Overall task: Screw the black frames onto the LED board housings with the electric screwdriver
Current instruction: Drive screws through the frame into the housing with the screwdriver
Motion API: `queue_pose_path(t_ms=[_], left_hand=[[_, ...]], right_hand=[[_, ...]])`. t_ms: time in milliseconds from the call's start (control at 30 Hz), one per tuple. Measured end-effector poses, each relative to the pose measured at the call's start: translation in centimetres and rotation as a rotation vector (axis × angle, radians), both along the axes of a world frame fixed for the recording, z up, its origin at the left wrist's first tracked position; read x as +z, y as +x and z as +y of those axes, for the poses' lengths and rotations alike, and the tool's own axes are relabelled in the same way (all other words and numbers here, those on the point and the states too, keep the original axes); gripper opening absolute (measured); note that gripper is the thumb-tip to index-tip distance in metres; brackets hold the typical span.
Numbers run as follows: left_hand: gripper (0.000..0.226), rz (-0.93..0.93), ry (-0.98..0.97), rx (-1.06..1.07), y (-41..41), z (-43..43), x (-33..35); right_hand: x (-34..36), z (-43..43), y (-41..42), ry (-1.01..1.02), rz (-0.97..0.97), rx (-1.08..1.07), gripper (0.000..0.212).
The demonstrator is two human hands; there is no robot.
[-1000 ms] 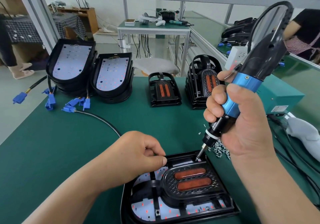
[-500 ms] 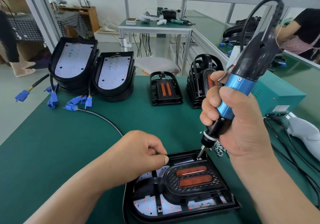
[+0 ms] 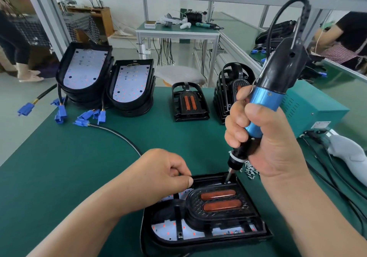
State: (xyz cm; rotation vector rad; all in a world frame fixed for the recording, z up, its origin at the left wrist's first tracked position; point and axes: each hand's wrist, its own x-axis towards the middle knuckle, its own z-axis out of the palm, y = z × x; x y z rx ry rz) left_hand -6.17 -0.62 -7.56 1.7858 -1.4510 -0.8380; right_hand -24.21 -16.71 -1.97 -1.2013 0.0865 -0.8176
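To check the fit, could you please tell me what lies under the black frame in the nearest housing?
Through openings in the black frame the white LED board with red dots shows, seated in the black housing. Its solid centre, carrying two orange lenses, hides the rest.

Finishes on this setup

Black frame (image 3: 195,207) looks like glossy moulded plastic, rough cross-hatch texture round the two shiny amber lenses (image 3: 218,194); LED board (image 3: 164,235) underneath is flat matt white; electric screwdriver (image 3: 266,100) has a satiny blue metal sleeve and smooth black plastic top; screws (image 3: 249,171) bright metal; bench (image 3: 69,167) matt green.
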Motion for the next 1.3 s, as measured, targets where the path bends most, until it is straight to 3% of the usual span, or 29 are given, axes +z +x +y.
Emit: queue_pose_path(t_ms=[233, 433, 500, 633, 700, 833, 900, 1000, 1300], left_hand=[[0.018, 0.006, 0.017, -0.026, 0.1, 0.3, 0.3], [0.014, 0.011, -0.015, 0.037, 0.2, 0.2, 0.3], [0.017, 0.014, 0.009, 0.048, 0.3, 0.1, 0.3], [0.018, 0.111, 0.021, 0.063, 0.6, 0.0, 0.8], [0.029, 0.339, 0.033, 0.144, 0.9, 0.0, 0.9], [0.02, 1.096, 0.019, 0.285, 1.5, -0.4, 1.1], [0.028, 1.286, 0.007, 0.313, 1.7, -0.5, 1.1], [0.037, 1.297, -0.007, 0.324, 1.8, -0.6, 1.0], [0.014, 1.126, -0.003, 0.261, 1.3, -0.7, 0.8]], right_hand=[[-0.2, -0.1, -0.4, 0.012, -0.132, 0.179, 0.054], [0.5, -0.3, -1.1, 0.06, -0.233, -0.022, 0.039], [0.4, -0.1, -0.9, 0.12, -0.238, -0.115, 0.025], [-0.1, 0.4, 0.0, 0.263, -0.241, -0.228, 0.021], [-0.4, 0.6, 0.2, 0.323, -0.241, -0.259, 0.018], [-0.5, 0.7, 0.2, 0.38, -0.269, -0.297, 0.015], [-0.4, 0.7, 0.2, 0.387, -0.273, -0.314, 0.015], [-0.5, 0.7, 0.2, 0.402, -0.274, -0.323, 0.014], [-0.6, 1.4, 0.6, 0.384, -0.268, -0.282, 0.015]])
